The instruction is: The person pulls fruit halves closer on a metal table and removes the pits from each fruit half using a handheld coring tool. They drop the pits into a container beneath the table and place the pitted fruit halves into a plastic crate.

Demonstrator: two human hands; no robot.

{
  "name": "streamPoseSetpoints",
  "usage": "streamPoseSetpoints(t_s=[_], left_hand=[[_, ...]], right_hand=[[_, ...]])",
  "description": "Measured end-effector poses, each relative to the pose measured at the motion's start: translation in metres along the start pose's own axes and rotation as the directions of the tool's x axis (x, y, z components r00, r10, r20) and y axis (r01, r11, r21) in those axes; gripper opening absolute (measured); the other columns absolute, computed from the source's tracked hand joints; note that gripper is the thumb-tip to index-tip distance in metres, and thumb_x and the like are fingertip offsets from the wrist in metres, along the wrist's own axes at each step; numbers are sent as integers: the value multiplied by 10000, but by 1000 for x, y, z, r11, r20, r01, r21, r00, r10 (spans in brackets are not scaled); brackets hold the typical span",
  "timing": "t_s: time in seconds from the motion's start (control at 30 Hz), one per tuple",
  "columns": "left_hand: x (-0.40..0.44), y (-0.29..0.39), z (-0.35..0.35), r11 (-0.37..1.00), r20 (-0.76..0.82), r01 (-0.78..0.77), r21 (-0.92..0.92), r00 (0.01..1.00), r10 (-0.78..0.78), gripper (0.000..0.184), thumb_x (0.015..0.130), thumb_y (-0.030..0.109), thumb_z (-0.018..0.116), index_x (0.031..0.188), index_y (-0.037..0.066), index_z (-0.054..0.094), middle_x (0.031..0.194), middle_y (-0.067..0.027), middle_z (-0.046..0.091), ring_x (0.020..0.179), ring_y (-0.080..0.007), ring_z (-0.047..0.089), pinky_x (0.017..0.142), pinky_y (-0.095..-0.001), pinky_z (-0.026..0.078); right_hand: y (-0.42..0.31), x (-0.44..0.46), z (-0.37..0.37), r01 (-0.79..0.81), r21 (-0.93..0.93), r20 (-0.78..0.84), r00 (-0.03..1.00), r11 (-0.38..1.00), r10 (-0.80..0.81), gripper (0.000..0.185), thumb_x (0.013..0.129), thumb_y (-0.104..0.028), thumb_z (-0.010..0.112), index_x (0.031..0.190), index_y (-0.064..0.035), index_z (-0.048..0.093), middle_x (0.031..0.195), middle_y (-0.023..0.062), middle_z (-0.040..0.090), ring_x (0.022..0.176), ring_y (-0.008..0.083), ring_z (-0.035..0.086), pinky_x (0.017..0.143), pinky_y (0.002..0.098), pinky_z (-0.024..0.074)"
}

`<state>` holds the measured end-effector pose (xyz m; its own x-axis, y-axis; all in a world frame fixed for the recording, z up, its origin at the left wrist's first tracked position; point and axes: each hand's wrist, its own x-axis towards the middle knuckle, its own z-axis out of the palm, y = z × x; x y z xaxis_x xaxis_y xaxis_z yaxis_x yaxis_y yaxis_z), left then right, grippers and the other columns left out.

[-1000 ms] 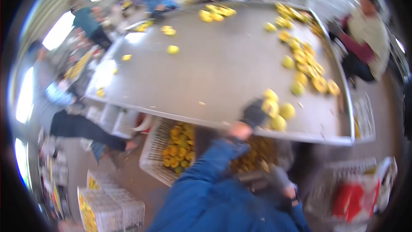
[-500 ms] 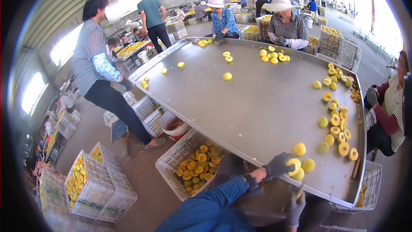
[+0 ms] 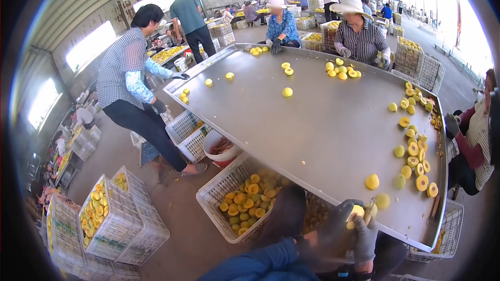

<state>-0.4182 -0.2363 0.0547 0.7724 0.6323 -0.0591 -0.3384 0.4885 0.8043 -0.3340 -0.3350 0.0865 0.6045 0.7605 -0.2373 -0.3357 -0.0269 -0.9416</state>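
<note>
Far L: stacked crates on the floor, the near one heaped w/ yellow fruit; that's a fair amt. of output in there. Next, person in a checked shirt at the table's L end, one gloved hand by the rim. White bucket below, w/ brownish scraps in it. Then the floor crate beside the wearer's leg: lots of peach halves, looks well filled, exact count n/a.

Centre, steel table: a few scattered pcs., plus a small cluster in front of the person in stripes.

Front edge, here's the action: left hand, dark glove, fingers curled approx. half closed round a peach, pale-yellow flesh showing. Right hand, grey glove, right up against it, fingers pinched on a slim tool, exact type unclear. That peach is mid-work, I'd say; whether the stone's out, can't tell.

Just beyond, whole-looking peaches sit uncut, apparently. R side: cut halves mixed w/ rounder ones, some w/ dark centres, so part done, part left. Small scraps along the R rim.
</note>
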Motion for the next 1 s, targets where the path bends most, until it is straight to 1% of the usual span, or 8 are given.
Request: streamPoseSetpoints(t_s=[0.03, 0.13, 0.33, 0.53, 0.63, 0.77, 0.83, 1.0], left_hand=[[-2, 1, -1, 998, 38, -14, -68, 999, 17, 325, 1020, 268, 463, 1227, 32, 550, 1112, -74, 592, 1001, -157, 573, 897, -324, 490], [-4, 8, 1, 629, 156, -361, 689, 921, 358, 339, 1032, 275, 436, 1230, 29, 559, 1134, -77, 598, 1024, -153, 572, 909, -317, 486], [-10, 19, 2, 945, 92, -159, 286, 986, 139, 336, 1027, 232, 441, 1222, -4, 578, 1193, -79, 606, 1092, -148, 560, 953, -300, 463], [-8, 8, -2, 749, -2, -328, 576, 916, 402, 329, 969, 172, 524, 1240, -12, 551, 1121, -140, 629, 1088, -219, 601, 956, -337, 471], [-15, 16, -6, 758, 22, -403, 513, 889, 458, 370, 970, 223, 536, 1251, -17, 530, 1105, -144, 628, 1055, -223, 610, 939, -349, 479], [-10, 13, -19, 979, -178, -195, 64, 963, 204, 395, 1051, 318, 407, 1241, -3, 537, 1067, -130, 641, 973, -195, 637, 893, -320, 525], [4, 3, -42, 925, -177, -257, 280, 933, 313, 372, 1059, 295, 395, 1251, 3, 522, 1062, -125, 640, 964, -190, 636, 882, -317, 541], [-1, 31, -20, 965, -178, -242, 103, 950, 257, 458, 933, 185, 600, 1314, -7, 432, 1120, -129, 606, 1012, -217, 609, 909, -351, 529]], right_hand=[[2, 0, 1, 16, 8, -5, 1000, 1000, -16, 256, 920, -145, 636, 1100, 27, 578, 921, 38, 629, 811, 100, 591, 707, 233, 478], [5, -2, 2, 90, -31, -36, 995, 995, -91, 232, 916, -138, 635, 1073, 26, 590, 917, 39, 635, 804, 100, 592, 704, 239, 477], [5, -4, 3, 214, -282, -23, 973, 935, -230, 235, 896, -123, 633, 1059, 40, 589, 852, 55, 645, 773, 106, 598, 703, 257, 488], [14, -10, 10, 262, -410, -48, 950, 874, -307, 258, 890, -131, 636, 1062, 54, 586, 816, 86, 641, 738, 138, 592, 678, 286, 488], [19, -19, 12, 338, -442, -44, 917, 831, -396, 264, 885, -128, 637, 1076, 48, 586, 800, 90, 633, 727, 160, 591, 663, 301, 484], [20, -25, 7, 312, -477, -45, 925, 822, -377, 280, 876, -124, 641, 1100, 34, 586, 773, 129, 632, 697, 213, 611, 645, 331, 488], [24, -22, 7, 333, -534, -11, 916, 777, -400, 279, 868, -124, 650, 1096, 25, 587, 751, 169, 637, 672, 270, 635, 621, 361, 494], [9, -26, 13, 367, -761, 124, 891, 535, -436, 268, 835, -144, 695, 1045, -29, 574, 708, 209, 637, 647, 405, 642, 550, 462, 497]])
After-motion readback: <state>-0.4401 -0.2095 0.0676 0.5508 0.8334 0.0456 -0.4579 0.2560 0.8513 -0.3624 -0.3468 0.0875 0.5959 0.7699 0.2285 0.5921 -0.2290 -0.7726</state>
